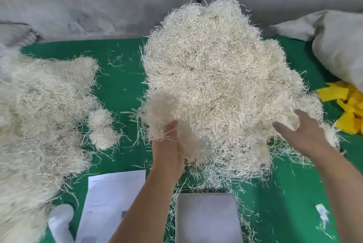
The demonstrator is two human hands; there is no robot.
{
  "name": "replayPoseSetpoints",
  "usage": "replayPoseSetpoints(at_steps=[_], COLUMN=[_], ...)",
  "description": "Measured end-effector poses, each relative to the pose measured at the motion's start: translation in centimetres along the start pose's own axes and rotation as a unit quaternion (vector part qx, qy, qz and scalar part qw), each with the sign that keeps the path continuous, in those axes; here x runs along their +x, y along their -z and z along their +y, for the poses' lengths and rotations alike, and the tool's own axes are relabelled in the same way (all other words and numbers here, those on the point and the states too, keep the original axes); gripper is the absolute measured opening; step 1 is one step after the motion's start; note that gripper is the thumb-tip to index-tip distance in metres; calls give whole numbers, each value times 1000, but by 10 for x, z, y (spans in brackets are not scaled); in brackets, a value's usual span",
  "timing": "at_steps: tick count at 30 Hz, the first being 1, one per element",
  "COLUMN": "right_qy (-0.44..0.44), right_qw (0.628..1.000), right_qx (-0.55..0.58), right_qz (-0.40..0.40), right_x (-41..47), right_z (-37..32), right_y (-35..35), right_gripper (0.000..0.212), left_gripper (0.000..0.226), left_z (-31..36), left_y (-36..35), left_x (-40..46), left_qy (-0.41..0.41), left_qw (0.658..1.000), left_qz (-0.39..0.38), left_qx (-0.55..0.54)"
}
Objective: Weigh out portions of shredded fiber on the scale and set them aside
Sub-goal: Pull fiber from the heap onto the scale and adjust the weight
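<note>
A tall heap of pale shredded fiber (216,69) rises at the middle of the green table (121,85). My left hand (169,150) is closed around a clump of fiber (159,117) pulled from the heap's near left side. At the heap's near right edge my right hand (302,132) lies with fingers spread against the fiber, gripping nothing that I can see. The scale's bare grey platform (208,217) sits just below the heap, between my forearms. A wide spread of fiber (39,109) covers the left of the table, with two small tufts (101,128) beside it.
A white printed sheet (110,203) lies left of the scale, next to a white cylinder (60,221). Yellow cloth pieces (347,109) and a grey sack (337,46) are at the right edge. A grey wall stands behind. Loose strands litter the table.
</note>
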State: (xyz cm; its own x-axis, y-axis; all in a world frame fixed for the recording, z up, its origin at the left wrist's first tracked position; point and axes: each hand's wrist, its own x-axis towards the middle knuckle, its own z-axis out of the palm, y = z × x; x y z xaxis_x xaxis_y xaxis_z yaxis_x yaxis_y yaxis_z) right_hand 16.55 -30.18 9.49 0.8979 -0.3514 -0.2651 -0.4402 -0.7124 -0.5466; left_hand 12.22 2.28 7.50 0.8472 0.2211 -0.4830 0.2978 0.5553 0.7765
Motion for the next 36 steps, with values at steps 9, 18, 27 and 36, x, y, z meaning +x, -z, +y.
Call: replayPoseSetpoints(at_steps=[9,18,27,36], right_qy=[-118,-107,-40,111], right_qw=[734,862,919,975], right_qx=[594,447,377,155], right_qz=[-307,-216,-107,-116], right_x=[-169,-168,-193,-210], right_z=[-73,-12,-16,43], right_y=[-86,-86,-116,-149], right_gripper=[63,63,53,60], left_gripper=[23,64,31,36], left_z=[-47,-28,-91,-120], left_y=[-15,70,41,73], left_x=[-64,-45,-97,-100], left_qy=[196,43,-8,29], left_qw=[943,985,984,914], left_qz=[-251,-161,29,-73], left_qx=[-101,51,177,399])
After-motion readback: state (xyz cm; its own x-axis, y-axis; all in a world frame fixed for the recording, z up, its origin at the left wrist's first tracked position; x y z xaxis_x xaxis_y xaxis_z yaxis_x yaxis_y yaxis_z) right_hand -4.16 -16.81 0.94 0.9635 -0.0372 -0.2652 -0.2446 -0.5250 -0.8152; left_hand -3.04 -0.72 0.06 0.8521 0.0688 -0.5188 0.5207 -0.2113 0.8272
